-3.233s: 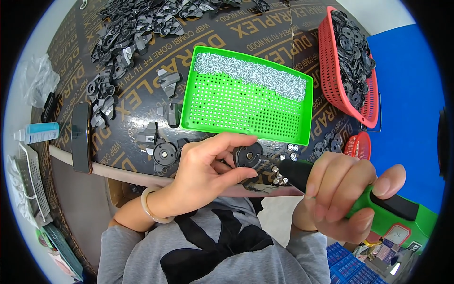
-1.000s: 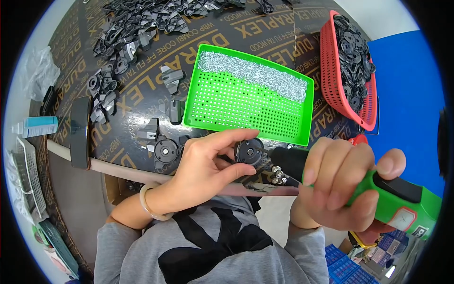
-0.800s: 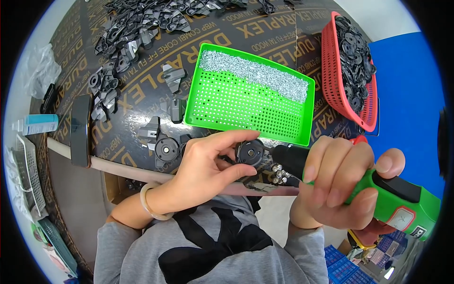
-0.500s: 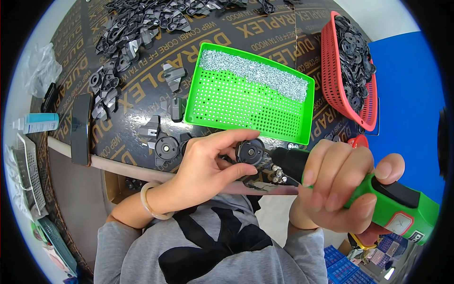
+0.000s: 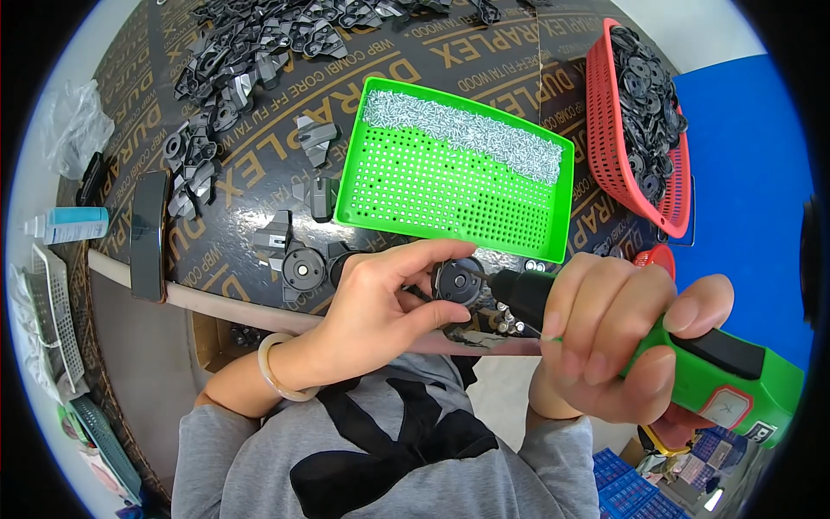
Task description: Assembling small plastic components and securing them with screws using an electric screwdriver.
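Note:
Between thumb and fingers, my left hand point(image 5: 380, 294) grips a round black plastic part point(image 5: 456, 283) above the table's front edge. My right hand point(image 5: 618, 333) is wrapped around a green and black electric screwdriver point(image 5: 722, 372). Its black nose points left, and the thin bit reaches the face of the round part; whether a screw sits at its tip is too small to tell. Left of my left hand lies a black part with a round disc point(image 5: 304, 271). Several small shiny metal pieces point(image 5: 510, 322) lie below the screwdriver's nose, at the table's edge.
A green perforated tray point(image 5: 346, 195) holds many small silver screws point(image 5: 462, 130) along its far side. At the right stands a red basket point(image 5: 609, 121) full of black round parts. Black plastic parts point(image 5: 259, 52) are heaped at the far left. A phone point(image 5: 149, 238) and blue bottle point(image 5: 76, 225) lie at left.
The screwdriver and my right hand have shifted slightly left, toward the round part. The bit now reaches further over that part's face. My left hand has stayed nearly still.

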The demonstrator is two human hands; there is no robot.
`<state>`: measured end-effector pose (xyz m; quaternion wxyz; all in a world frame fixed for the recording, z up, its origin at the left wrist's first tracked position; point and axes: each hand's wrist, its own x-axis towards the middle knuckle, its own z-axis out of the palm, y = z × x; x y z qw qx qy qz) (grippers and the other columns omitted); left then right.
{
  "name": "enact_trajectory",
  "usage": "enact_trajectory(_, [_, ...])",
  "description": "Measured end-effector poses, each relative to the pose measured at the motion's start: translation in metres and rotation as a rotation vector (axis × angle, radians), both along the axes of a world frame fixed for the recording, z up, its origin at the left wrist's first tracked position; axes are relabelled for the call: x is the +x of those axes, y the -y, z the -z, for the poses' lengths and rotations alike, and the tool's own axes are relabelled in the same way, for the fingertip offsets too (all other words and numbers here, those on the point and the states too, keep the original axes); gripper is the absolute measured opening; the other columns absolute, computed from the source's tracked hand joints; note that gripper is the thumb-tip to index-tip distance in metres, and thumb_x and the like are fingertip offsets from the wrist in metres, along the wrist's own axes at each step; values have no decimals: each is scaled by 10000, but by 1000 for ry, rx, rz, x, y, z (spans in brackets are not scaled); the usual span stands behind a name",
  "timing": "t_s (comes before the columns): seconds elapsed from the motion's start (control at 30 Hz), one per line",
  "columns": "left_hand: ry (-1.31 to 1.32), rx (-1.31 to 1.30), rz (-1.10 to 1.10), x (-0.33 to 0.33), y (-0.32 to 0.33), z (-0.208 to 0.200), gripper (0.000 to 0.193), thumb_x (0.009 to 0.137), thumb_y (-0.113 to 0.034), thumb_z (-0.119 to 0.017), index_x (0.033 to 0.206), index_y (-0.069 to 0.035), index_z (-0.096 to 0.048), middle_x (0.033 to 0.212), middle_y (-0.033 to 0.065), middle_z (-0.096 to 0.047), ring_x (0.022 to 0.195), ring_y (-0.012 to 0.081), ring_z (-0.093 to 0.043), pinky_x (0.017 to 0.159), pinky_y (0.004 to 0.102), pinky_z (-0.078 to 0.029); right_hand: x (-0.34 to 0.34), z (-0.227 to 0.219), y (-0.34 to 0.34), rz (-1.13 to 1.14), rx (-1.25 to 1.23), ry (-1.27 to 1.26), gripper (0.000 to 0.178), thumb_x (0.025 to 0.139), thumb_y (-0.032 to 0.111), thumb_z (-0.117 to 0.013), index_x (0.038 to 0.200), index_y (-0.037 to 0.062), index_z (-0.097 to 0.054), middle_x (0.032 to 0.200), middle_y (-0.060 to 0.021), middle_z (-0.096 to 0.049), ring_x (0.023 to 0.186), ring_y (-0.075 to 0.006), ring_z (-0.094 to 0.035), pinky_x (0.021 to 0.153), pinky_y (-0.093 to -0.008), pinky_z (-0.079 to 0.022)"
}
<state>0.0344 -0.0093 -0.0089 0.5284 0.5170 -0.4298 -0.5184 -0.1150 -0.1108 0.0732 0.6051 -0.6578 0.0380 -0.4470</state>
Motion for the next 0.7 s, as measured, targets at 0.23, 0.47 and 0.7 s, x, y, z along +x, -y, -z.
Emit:
enact_trajectory(0.23, [79,8,36,4,0,-5,541,749,96,-748,1260,5,-598,757,-15,-533,642,12,-477,538,178,-417,4,-1,-1,18,21,-6,206,965,180,-571,1062,118,-400,691,-14,-532,542,-108,-507,571,-289,-460])
enact_trajectory(0.47, [103,-31,16,4,2,-7,480,757,25,-759,1212,16,-605,943,148,-680,732,134,-672,600,265,-570,1,-4,9,-52,80,-7,250,971,210,-563,1153,119,-418,663,8,-498,545,-100,-470,608,-295,-434])
enact_trajectory(0.7, [-77,25,-119,14,1,-3,505,763,39,-759,1237,-7,-588,999,97,-649,767,114,-644,615,252,-571,25,43,42,373,-11,128,343,913,144,-625,1142,19,-403,571,-27,-480,430,-137,-459,465,-324,-450])
